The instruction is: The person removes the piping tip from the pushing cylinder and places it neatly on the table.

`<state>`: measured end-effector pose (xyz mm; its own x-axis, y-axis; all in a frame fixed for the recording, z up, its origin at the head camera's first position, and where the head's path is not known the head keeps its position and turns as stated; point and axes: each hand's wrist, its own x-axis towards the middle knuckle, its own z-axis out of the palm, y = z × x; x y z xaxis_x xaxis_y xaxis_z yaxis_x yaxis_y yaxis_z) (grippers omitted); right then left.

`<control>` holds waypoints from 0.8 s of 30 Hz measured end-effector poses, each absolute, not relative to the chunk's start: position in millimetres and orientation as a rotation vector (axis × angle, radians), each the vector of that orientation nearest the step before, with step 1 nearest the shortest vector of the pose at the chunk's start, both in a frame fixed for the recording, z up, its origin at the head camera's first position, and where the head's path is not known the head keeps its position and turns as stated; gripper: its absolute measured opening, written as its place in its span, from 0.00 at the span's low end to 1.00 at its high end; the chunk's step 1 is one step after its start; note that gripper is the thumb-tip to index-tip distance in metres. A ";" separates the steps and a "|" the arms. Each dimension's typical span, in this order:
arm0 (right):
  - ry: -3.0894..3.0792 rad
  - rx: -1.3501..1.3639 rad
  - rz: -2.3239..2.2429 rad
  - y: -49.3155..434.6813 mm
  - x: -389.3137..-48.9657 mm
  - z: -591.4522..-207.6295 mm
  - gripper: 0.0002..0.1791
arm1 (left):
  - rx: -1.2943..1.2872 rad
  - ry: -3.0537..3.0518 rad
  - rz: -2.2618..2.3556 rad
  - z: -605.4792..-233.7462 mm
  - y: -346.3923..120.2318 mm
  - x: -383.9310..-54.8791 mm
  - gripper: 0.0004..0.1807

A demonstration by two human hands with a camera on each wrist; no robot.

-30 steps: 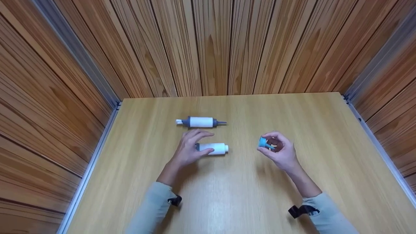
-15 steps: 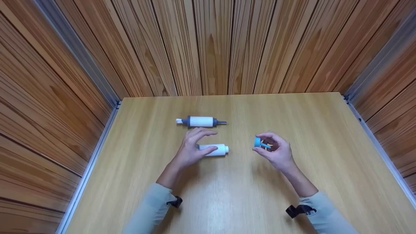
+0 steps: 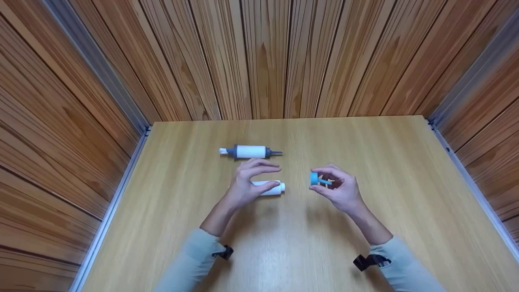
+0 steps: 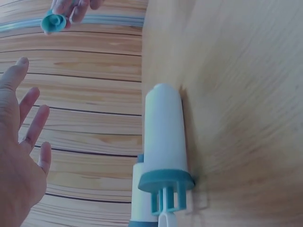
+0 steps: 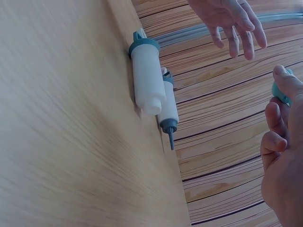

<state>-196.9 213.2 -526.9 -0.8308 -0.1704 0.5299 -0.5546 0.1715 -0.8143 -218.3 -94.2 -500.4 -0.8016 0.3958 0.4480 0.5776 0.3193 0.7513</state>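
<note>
My right hand (image 3: pixel 344 192) pinches a blue nozzle cap (image 3: pixel 314 178) between thumb and fingers, its wide ring facing left and thin spout toward the palm. The cap (image 4: pixel 53 21) shows its round opening in the left wrist view. A white syringe barrel (image 3: pixel 272 191) lies on the table, its bare neck toward the right. Its blue-green collar and white plunger end (image 4: pixel 166 218) appear in the left wrist view. Above this barrel my left hand (image 3: pixel 243 186) hovers with fingers spread and thumb apart, holding nothing. It partly hides the barrel in the head view.
Behind the barrel lies a second white syringe (image 3: pixel 250 151) with dark blue-grey ends, its spout pointing right. The wooden table (image 3: pixel 365 142) is bounded by plank walls (image 3: pixel 263 61) at the back and sides, with metal rails (image 3: pixel 109 219) along the edges.
My right hand has moved left with the nozzle cap, closer to the barrel. My left hand has shifted slightly right over the barrel. Both syringes stay in place.
</note>
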 end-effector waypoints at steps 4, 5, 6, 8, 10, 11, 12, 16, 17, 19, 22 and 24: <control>-2.156 0.688 1.690 210.7 -195.8 -525.5 0.26 | -0.970 -2.344 -1.493 -499.5 -89.1 -219.3 0.18; -2.163 0.685 1.687 210.1 -195.5 -525.2 0.27 | -0.988 -2.332 -1.490 -499.1 -88.0 -219.3 0.17; -2.167 0.684 1.686 209.3 -195.4 -525.0 0.27 | -1.003 -2.323 -1.487 -498.8 -87.0 -219.3 0.17; -2.172 0.689 1.684 207.9 -195.0 -524.9 0.27 | -1.034 -2.309 -1.487 -498.0 -85.1 -219.0 0.17; -2.169 0.701 1.687 206.2 -194.5 -525.1 0.27 | -1.058 -2.305 -1.487 -497.0 -83.0 -218.4 0.17; -2.167 0.708 1.693 205.5 -194.3 -525.5 0.27 | -1.068 -2.306 -1.489 -496.4 -81.8 -218.1 0.17; -2.161 0.718 1.698 204.6 -194.0 -525.7 0.27 | -1.077 -2.308 -1.494 -496.2 -80.7 -217.9 0.17; -2.148 0.747 1.714 201.4 -193.2 -526.1 0.26 | -1.095 -2.321 -1.500 -494.5 -75.3 -217.1 0.17; -2.147 0.748 1.719 200.7 -193.0 -526.2 0.26 | -1.098 -2.324 -1.502 -494.2 -73.9 -216.8 0.18; -2.149 0.746 1.722 199.6 -192.5 -526.1 0.26 | -1.109 -2.328 -1.500 -493.9 -71.2 -216.2 0.18; -2.154 0.736 1.733 198.2 -191.4 -525.7 0.26 | -1.122 -2.336 -1.491 -494.1 -67.7 -215.1 0.19; -2.155 0.736 1.734 197.4 -190.9 -525.4 0.26 | -1.125 -2.342 -1.488 -494.9 -65.8 -214.6 0.19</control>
<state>-190.9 197.4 -525.4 -0.8316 -0.2123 0.5133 -0.5468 0.1503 -0.8237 -214.6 -65.8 -494.9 -0.7082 0.5116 0.4867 0.6579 0.2279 0.7178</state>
